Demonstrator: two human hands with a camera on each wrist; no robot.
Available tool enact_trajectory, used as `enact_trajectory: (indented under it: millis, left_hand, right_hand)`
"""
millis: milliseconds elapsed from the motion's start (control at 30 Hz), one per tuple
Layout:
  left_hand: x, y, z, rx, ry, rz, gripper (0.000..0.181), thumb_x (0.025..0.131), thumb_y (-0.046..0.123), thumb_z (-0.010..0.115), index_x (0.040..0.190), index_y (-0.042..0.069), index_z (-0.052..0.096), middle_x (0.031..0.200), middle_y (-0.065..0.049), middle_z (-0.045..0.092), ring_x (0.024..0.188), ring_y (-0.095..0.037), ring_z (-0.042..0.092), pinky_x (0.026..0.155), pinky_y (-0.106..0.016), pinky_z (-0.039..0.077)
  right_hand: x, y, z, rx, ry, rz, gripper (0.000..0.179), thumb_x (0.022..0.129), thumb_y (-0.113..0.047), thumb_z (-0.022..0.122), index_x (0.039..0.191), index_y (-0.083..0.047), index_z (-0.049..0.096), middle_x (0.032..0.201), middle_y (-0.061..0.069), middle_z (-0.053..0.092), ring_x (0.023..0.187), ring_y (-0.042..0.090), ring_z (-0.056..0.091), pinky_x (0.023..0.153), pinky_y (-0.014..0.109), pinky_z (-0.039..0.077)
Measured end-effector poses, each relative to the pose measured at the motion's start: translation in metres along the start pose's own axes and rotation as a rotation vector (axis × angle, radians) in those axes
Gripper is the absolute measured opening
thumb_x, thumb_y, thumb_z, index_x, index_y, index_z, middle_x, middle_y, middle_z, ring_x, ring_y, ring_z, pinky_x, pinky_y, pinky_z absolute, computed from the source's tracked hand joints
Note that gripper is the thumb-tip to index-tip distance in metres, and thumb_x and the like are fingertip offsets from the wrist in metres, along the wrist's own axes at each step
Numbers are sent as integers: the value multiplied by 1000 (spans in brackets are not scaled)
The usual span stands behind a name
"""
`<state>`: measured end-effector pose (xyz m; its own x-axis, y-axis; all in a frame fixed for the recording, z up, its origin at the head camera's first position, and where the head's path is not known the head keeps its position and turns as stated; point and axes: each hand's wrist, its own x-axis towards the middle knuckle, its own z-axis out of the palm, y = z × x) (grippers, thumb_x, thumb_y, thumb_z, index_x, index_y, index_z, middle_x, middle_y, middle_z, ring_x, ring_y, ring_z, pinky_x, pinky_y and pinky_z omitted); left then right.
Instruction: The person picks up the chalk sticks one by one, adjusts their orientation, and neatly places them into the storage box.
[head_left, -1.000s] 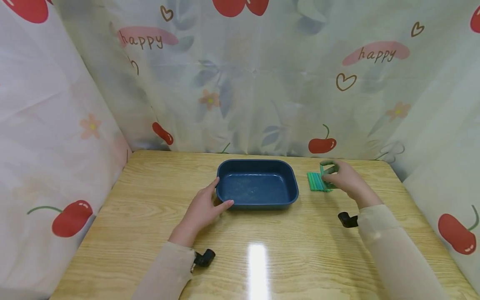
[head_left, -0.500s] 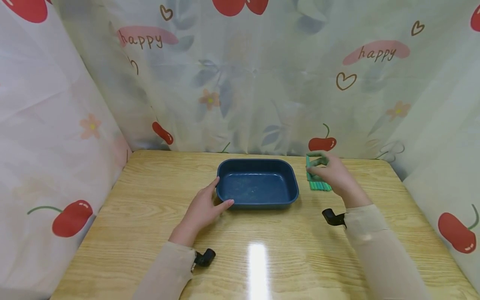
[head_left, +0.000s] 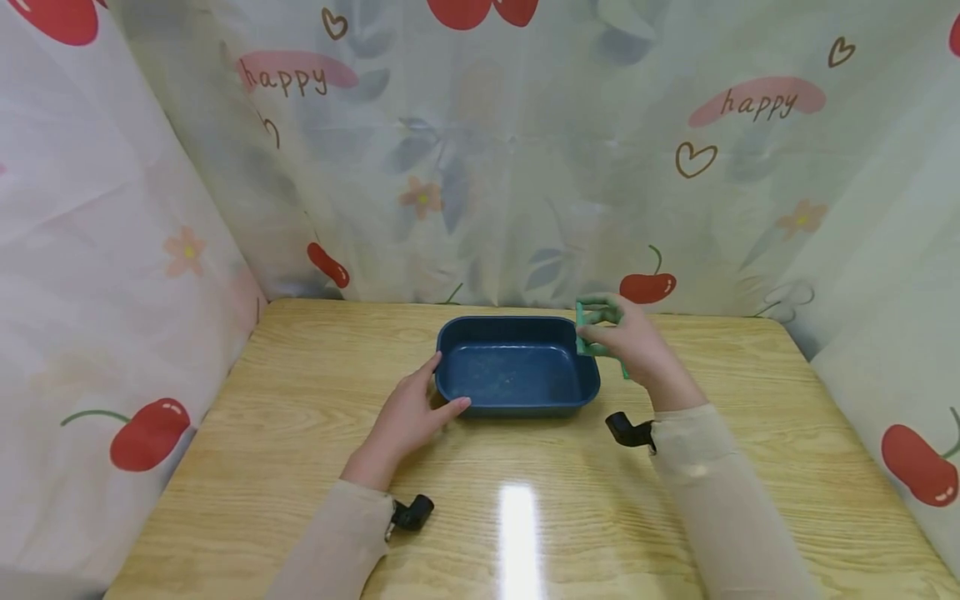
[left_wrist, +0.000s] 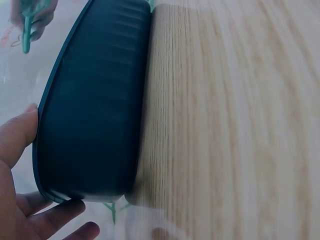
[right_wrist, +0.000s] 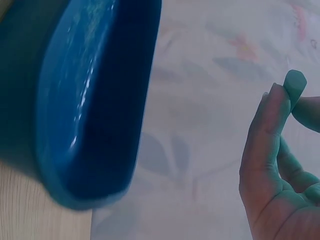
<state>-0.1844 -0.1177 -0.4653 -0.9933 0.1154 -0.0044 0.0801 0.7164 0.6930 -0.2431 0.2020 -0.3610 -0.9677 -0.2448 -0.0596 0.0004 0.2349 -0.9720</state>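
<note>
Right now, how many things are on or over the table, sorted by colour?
Dark blue: 1, the tray, with the left hand touching its near left corner.
Green: 1 stick pinched in the right hand; more green shows behind that hand, too hidden to count.
Total countable: 2.

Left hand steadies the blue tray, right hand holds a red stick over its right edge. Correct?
Not quite: the stick is green, not red. The head view shows the right hand pinching it above the right edge of the blue tray, and the right wrist view shows its green tip between the fingertips. The left hand does rest against the tray's left end.
</note>
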Motion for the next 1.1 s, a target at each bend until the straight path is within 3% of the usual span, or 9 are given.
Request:
enact_trajectory:
  millis: [200, 600, 867, 1100]
  left_hand:
    - [1, 0, 0, 5, -4, -9, 93, 89, 53, 71, 160, 16, 26, 159, -13, 35, 144, -35, 35, 114, -54, 34]
    - [-1, 1, 1, -5, -4, -25, 93, 89, 54, 71, 160, 17, 25, 160, -12, 34, 145, -35, 33, 114, -55, 33]
    - [0, 0, 0, -11, -17, -27, 92, 89, 55, 70, 161, 18, 24, 160, -11, 33, 146, -34, 32, 114, -55, 32]
    - [0, -1, 0, -23, -7, 0, 92, 89, 55, 70, 160, 15, 26, 160, -12, 34, 145, -35, 33, 114, -55, 32]
  right_hand:
    - [7, -7, 21, 30, -27, 0, 54, 96, -1, 61, 146, 4, 40, 112, 17, 51, 85, 18, 64, 76, 31, 59]
    - [21, -6, 61, 64, -80, -3, 52, 96, -1, 61, 146, 1, 44, 107, 15, 59, 84, 19, 65, 78, 36, 59]
    - [36, 1, 91, 68, -68, 43, 51, 95, -4, 65, 144, -5, 49, 109, 17, 60, 88, 23, 65, 86, 48, 58]
    - [49, 7, 119, 64, -57, 72, 52, 93, -3, 67, 142, -3, 51, 113, 19, 59, 92, 25, 64, 75, 35, 60]
